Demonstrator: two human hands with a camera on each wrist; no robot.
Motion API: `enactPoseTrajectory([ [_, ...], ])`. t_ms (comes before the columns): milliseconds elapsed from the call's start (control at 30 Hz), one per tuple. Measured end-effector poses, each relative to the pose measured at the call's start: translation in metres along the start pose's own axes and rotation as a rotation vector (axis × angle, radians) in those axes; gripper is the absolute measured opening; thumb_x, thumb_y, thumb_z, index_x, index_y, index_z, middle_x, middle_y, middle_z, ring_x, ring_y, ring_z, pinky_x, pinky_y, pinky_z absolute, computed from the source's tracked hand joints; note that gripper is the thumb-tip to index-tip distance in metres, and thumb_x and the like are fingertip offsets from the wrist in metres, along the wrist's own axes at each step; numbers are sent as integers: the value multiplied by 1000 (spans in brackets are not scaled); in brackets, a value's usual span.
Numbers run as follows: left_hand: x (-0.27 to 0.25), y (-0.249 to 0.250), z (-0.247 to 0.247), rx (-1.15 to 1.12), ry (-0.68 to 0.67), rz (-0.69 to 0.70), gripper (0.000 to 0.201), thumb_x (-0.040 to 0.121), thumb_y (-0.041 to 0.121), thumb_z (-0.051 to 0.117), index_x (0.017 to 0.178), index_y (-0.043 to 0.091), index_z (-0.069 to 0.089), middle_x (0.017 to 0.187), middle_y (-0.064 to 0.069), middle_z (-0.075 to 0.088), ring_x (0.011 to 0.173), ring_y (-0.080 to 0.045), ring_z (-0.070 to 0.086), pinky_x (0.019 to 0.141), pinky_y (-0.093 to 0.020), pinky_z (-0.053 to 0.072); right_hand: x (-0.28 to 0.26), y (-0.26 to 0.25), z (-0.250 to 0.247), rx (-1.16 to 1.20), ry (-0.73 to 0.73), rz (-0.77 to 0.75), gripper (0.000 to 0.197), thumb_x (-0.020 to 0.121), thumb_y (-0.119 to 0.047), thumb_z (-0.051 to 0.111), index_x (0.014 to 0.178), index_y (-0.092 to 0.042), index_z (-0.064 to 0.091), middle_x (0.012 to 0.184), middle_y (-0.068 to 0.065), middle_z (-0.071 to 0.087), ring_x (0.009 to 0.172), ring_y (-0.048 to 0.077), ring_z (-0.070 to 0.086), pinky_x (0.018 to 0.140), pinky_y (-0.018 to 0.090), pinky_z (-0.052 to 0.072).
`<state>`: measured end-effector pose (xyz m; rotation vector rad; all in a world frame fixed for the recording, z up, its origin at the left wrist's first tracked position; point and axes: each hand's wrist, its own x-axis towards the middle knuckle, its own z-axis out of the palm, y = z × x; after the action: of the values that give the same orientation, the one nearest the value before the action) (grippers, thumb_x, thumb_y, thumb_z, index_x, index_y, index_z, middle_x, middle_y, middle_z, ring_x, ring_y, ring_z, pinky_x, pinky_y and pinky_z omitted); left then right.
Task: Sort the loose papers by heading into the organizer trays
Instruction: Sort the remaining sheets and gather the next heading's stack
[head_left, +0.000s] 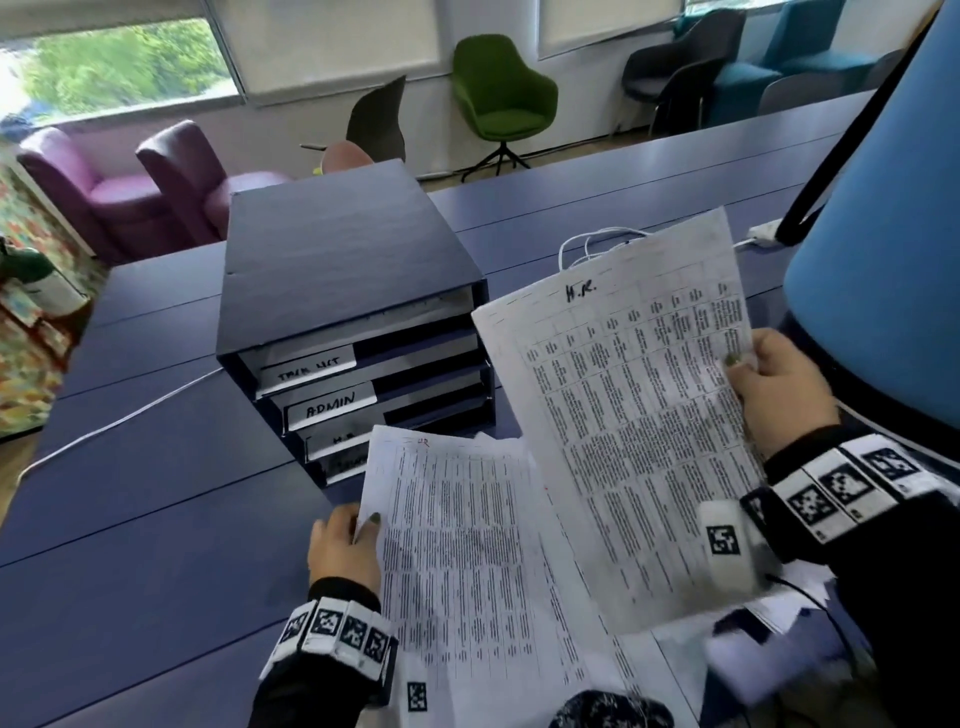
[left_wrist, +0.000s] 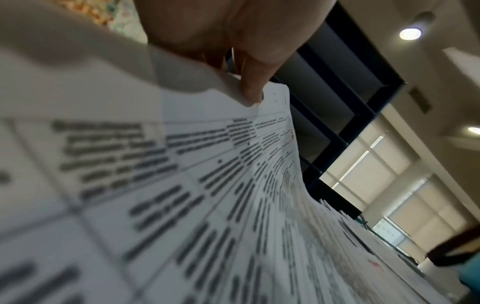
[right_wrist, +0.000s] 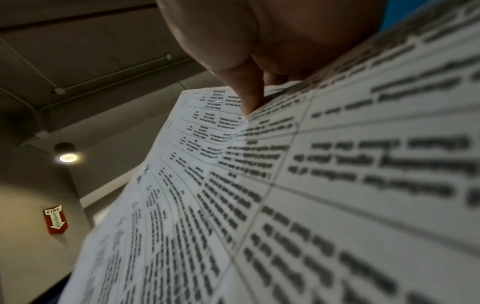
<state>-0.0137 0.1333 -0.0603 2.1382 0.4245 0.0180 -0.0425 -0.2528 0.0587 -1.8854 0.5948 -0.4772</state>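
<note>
A dark blue organizer (head_left: 343, 291) with several labelled trays stands on the blue table; labels read "TASK LIST", "ADMIN" and a partly hidden "H.R". My right hand (head_left: 774, 387) pinches the right edge of a printed sheet headed "H.R." (head_left: 623, 415), lifted and tilted above the table; the right wrist view shows the thumb pressed on this sheet (right_wrist: 285, 195). My left hand (head_left: 345, 545) pinches the left edge of the top sheet (head_left: 457, 545) of a loose paper pile lying in front of the organizer. In the left wrist view that sheet (left_wrist: 182, 195) curves up under the thumb.
More loose papers (head_left: 769, 629) spread under the lifted sheet at the right. A white cable (head_left: 597, 241) lies behind them and another (head_left: 130, 415) runs left of the organizer. A blue lamp shade (head_left: 883, 208) hangs close at the right. Armchairs stand beyond the table.
</note>
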Motion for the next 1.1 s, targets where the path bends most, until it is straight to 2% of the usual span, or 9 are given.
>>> enactPoseTrajectory([
  [167, -15, 27, -19, -148, 93, 112, 10, 96, 22, 46, 88, 18, 51, 80, -4, 60, 72, -25, 56, 62, -29, 42, -19, 21, 20, -139, 5, 152, 14, 92, -7, 48, 89, -15, 59, 93, 12, 67, 81, 25, 59, 74, 31, 45],
  [333, -16, 63, -50, -302, 178, 281, 9, 95, 15, 49, 87, 20, 51, 80, 3, 60, 72, -16, 56, 65, -29, 44, -27, 46, 23, -212, 74, 279, 17, 92, -6, 49, 105, -6, 60, 106, 18, 64, 85, 22, 50, 76, 28, 35],
  [467, -12, 88, -71, -516, 275, 436, 31, 93, 5, 51, 81, 33, 51, 81, 11, 59, 73, -3, 54, 71, -21, 43, -30, 49, 19, -198, 100, 313, 22, 93, -5, 48, 111, -6, 60, 107, 16, 63, 86, 22, 49, 76, 26, 33],
  [633, -17, 117, -75, -614, 175, 545, 32, 91, -4, 50, 84, 28, 51, 75, 24, 63, 72, 9, 56, 72, -8, 45, -32, 47, 19, -134, 40, 324, 24, 94, -7, 48, 114, -9, 60, 103, 13, 63, 85, 23, 54, 73, 26, 38],
  [700, -21, 125, -63, -639, 91, 491, 29, 90, -7, 48, 82, 21, 50, 71, 21, 64, 67, 10, 57, 67, -6, 45, -33, 48, 22, -68, -5, 335, 19, 93, -7, 49, 105, -15, 62, 98, 11, 65, 84, 26, 59, 69, 28, 44],
  [767, -25, 125, -43, -640, 7, 365, 25, 91, -4, 47, 79, 17, 51, 70, 13, 63, 63, 6, 57, 66, -12, 45, -34, 51, 25, 24, -72, 368, 19, 91, -6, 50, 93, -21, 61, 97, 10, 68, 88, 31, 64, 79, 43, 53],
  [833, -26, 118, -20, -556, -73, 254, 21, 94, 5, 48, 75, 13, 50, 72, 2, 53, 68, -10, 51, 67, -18, 38, -37, 53, 30, 93, -138, 403, 22, 90, -5, 50, 89, -23, 62, 95, 8, 70, 90, 33, 66, 89, 51, 51],
  [967, -33, 98, 25, -344, -207, 89, 21, 98, 17, 43, 81, 4, 45, 69, -5, 37, 64, -16, 35, 48, -14, 27, -41, 62, 44, 81, -228, 435, 18, 92, -15, 50, 91, -24, 65, 93, 4, 72, 89, 29, 67, 86, 50, 53],
  [1100, -38, 89, 52, -299, -239, -30, 10, 97, 18, 46, 97, 8, 46, 81, -4, 46, 71, -18, 43, 48, -9, 32, -42, 66, 47, -44, -374, 367, 22, 94, -10, 47, 100, -23, 63, 97, -1, 69, 89, 21, 64, 75, 31, 53],
])
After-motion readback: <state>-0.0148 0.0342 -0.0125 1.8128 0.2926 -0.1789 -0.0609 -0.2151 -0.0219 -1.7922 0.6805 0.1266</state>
